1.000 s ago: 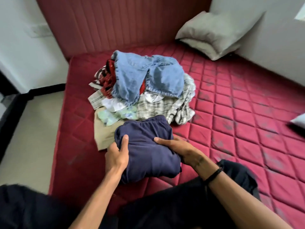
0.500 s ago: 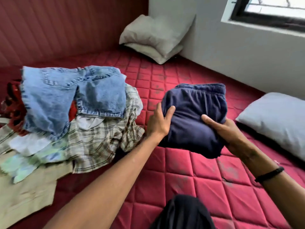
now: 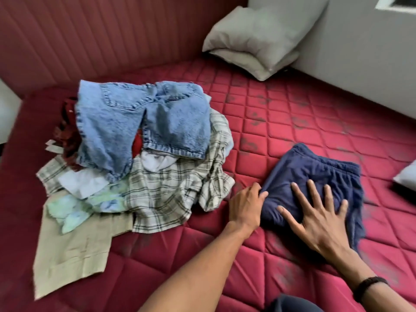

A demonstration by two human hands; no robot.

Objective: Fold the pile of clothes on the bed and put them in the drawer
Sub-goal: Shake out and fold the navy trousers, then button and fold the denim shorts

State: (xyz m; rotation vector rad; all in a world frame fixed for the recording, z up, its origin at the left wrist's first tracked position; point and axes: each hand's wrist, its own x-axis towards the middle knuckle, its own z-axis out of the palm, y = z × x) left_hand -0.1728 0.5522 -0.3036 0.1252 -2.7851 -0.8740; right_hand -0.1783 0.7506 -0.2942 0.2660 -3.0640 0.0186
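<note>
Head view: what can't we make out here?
- Drawer: not in the head view at all.
- Clothes pile: lower garments covered by the denim shorts and plaid shirt; count unclear.
- Navy garment: right hand lies flat on it, left hand covers its left edge; the fold there is hidden, and its right edge is motion-blurred.
- White pillow: cut by the right frame edge.

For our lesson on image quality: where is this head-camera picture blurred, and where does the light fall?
Head view: the navy shorts smear along their right edge, motion blur, while the denim shorts on the pile stay fairly sharp; soft daylight, brightest on the grey pillow near the window corner; wide-angle lens bends the headboard.
</note>
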